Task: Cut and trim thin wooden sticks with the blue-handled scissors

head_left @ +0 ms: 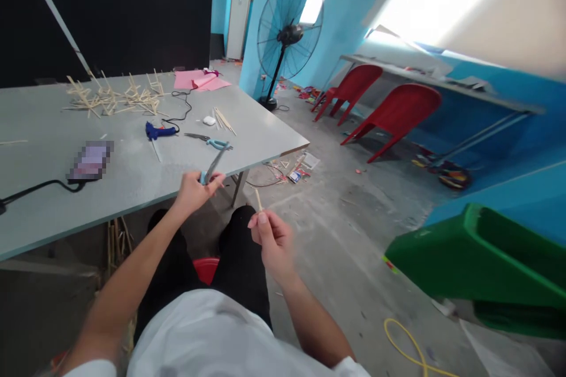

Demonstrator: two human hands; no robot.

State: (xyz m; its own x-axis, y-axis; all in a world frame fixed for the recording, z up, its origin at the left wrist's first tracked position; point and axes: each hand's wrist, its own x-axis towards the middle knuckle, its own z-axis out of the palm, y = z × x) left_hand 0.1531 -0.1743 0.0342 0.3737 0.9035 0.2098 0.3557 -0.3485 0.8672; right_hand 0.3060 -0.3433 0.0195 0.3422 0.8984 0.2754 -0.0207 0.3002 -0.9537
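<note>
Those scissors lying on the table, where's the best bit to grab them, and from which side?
Probably by the light-blue handles, coming from the right. The scissors lie flat on the table with blades pointing left, so that way you'd meet the handles first. The left hand has a blue-handled tool and the right hand a thin stick, so one should probably be freed first.

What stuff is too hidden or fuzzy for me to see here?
All in the head view:
1. Thin pale wooden stick: lower end hidden by the right hand.
2. Light-blue-handled metal cutting tool: handle mostly covered by the left hand.
3. Flat rectangular device: screen blurred by big squares.
4. Big green plastic bin: right side cut off by the picture's right edge.
5. Red seat: mostly hidden by black trousers and a white shirt.
</note>
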